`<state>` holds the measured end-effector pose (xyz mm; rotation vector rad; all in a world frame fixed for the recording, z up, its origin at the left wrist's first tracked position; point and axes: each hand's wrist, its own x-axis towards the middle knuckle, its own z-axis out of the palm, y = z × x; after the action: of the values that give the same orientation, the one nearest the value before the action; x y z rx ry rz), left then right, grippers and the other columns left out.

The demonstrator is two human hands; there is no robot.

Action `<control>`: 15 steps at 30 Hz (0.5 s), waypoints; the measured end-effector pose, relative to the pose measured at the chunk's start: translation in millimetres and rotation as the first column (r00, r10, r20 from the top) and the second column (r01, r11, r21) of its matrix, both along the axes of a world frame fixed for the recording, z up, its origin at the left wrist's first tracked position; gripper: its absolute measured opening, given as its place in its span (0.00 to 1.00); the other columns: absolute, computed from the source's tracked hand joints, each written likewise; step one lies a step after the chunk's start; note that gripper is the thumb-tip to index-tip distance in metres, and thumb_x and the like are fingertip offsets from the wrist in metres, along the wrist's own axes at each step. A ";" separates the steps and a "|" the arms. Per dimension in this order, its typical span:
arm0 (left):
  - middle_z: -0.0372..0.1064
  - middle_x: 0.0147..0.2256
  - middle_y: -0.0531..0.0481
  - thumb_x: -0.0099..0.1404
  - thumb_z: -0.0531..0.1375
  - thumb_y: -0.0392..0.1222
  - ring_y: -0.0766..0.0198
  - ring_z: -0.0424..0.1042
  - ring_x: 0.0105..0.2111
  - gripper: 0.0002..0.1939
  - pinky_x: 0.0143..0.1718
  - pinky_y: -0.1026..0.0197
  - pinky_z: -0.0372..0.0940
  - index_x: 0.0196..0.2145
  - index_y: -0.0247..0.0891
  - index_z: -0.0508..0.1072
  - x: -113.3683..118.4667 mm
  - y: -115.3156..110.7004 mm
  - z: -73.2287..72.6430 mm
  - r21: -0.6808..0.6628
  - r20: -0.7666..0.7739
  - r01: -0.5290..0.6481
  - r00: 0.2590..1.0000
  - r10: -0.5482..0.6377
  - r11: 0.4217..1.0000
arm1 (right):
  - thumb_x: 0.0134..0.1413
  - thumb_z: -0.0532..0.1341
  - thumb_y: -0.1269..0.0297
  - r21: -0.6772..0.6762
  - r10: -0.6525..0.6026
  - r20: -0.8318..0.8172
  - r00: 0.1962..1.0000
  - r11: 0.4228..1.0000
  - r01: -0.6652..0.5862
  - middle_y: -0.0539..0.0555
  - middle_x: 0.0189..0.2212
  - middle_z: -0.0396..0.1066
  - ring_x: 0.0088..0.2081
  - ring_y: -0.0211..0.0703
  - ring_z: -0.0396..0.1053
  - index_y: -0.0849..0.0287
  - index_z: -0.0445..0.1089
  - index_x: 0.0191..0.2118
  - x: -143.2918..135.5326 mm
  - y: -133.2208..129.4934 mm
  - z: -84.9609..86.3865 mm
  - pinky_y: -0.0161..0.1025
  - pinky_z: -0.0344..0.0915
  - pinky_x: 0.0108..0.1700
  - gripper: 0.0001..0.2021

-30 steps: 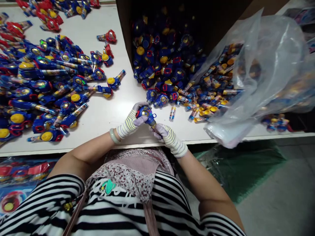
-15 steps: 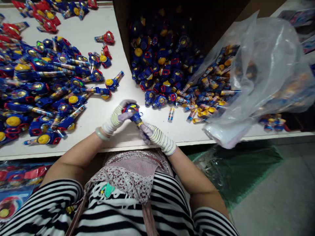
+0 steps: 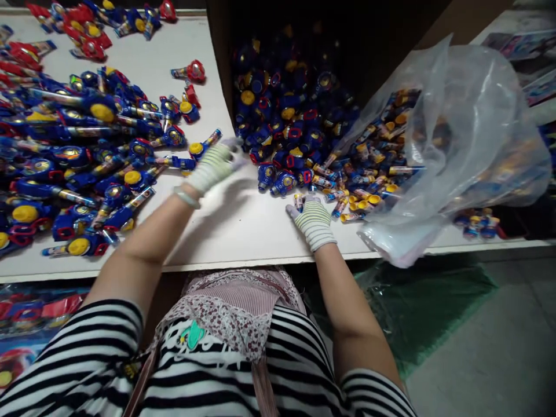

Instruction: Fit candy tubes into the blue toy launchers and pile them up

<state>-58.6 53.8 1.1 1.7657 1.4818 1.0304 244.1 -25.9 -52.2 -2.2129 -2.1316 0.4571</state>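
Observation:
My left hand [image 3: 215,165], in a striped glove, is raised over the white table near the left edge of the pile of blue toys [image 3: 295,127]. Its fingers are spread and blurred, with nothing seen in them. My right hand [image 3: 313,219], gloved too, reaches to a small tube [image 3: 299,201] with a printed label. The tube stands between its thumb and fingers; whether they press on it cannot be made out. Just right of this hand lie several loose tubes with yellow caps [image 3: 365,201]. Blue toys with tubes attached [image 3: 69,153] are heaped at the left.
A dark box [image 3: 219,63] lies open around the blue toys. A clear plastic bag [image 3: 473,127] with more tubes is at the right. Red toys [image 3: 89,49] lie at the back left. The white table's front edge [image 3: 243,263] runs close to my body.
The blue toy with a tube that both hands held has left them; a blurred one now shows on the left heap. My left hand moved up, my right hand right and up to the single tube.

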 end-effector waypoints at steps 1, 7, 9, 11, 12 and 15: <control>0.70 0.50 0.42 0.52 0.71 0.43 0.46 0.67 0.57 0.31 0.60 0.45 0.62 0.53 0.34 0.72 32.6 7.3 -12.3 -0.064 -0.048 0.076 0.996 -0.079 0.995 | 0.63 0.57 0.52 -0.004 0.026 0.035 0.999 1.000 -0.026 0.70 0.54 0.70 0.51 0.60 0.70 0.65 0.68 0.59 -4.8 -1.1 0.6 0.50 0.68 0.50 0.26; 0.70 0.38 0.42 0.43 0.74 0.35 0.42 0.71 0.46 0.32 0.55 0.40 0.64 0.46 0.32 0.69 83.2 13.5 -52.7 -0.338 0.033 0.048 0.999 -0.039 0.940 | 0.61 0.57 0.58 0.065 0.222 -0.189 0.956 0.975 -0.214 0.65 0.49 0.74 0.50 0.57 0.70 0.61 0.72 0.53 2.0 -29.0 -2.3 0.50 0.67 0.52 0.19; 0.69 0.36 0.46 0.45 0.74 0.38 0.52 0.72 0.39 0.31 0.49 0.47 0.68 0.45 0.35 0.66 70.9 -6.9 -57.1 -0.362 0.258 0.009 0.962 0.091 0.932 | 0.64 0.55 0.55 0.081 0.241 -0.366 0.899 0.971 -0.227 0.63 0.50 0.75 0.50 0.54 0.72 0.61 0.70 0.57 -1.6 -38.5 -4.0 0.48 0.68 0.52 0.22; 0.69 0.38 0.47 0.50 0.72 0.44 0.60 0.72 0.34 0.30 0.42 0.52 0.70 0.46 0.38 0.62 62.4 -32.6 -57.6 -0.370 0.506 0.009 0.841 0.193 0.929 | 0.66 0.54 0.52 0.079 0.243 -0.453 0.858 0.969 -0.232 0.62 0.51 0.76 0.50 0.53 0.73 0.60 0.68 0.59 -14.4 -43.6 -2.8 0.46 0.68 0.52 0.23; 0.69 0.39 0.48 0.52 0.71 0.47 0.62 0.71 0.33 0.30 0.40 0.54 0.70 0.47 0.39 0.61 61.0 -45.4 -56.5 -0.361 0.604 0.026 0.768 0.212 0.932 | 0.66 0.53 0.51 0.074 0.251 -0.461 0.851 0.967 -0.245 0.62 0.52 0.76 0.50 0.53 0.73 0.59 0.68 0.59 -23.2 -44.3 -0.9 0.46 0.68 0.52 0.23; 0.68 0.44 0.47 0.56 0.68 0.52 0.62 0.73 0.38 0.32 0.42 0.56 0.70 0.53 0.43 0.60 65.9 -76.4 -51.3 -0.267 0.752 0.025 0.630 0.192 0.963 | 0.67 0.53 0.49 0.055 0.291 -0.426 0.857 0.954 -0.296 0.61 0.51 0.76 0.49 0.53 0.74 0.58 0.69 0.59 -49.2 -41.8 9.5 0.44 0.68 0.50 0.23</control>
<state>7.3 -22.6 -50.2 0.8536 1.0548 1.3473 194.9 -67.7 -42.7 -1.5866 -2.2080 0.8823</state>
